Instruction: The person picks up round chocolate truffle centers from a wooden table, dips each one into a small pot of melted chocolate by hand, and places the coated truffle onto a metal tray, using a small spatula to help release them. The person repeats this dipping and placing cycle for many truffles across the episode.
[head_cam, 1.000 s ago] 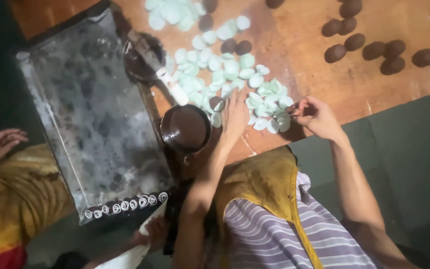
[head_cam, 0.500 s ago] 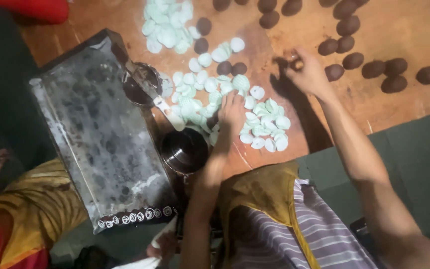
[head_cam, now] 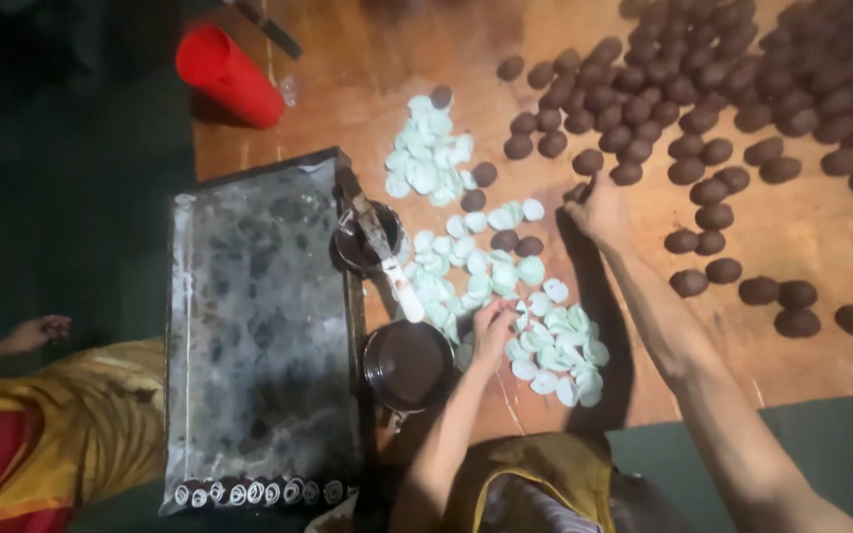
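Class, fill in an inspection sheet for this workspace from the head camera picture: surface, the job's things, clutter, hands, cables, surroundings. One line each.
Surface: brown wooden board, worn and stained.
Job's things: pale green discs heaped near the board's front; dark brown balls spread across its right side.
Clutter: dark metal tray on the left; two dark round pots beside it, a pale-handled tool across the farther one; red cylinder at the back.
Hands: left hand on the green discs; right hand reaching at the brown balls.
Cables: nothing seen.
Surroundings: another person's hand and yellow cloth at left; dark floor.
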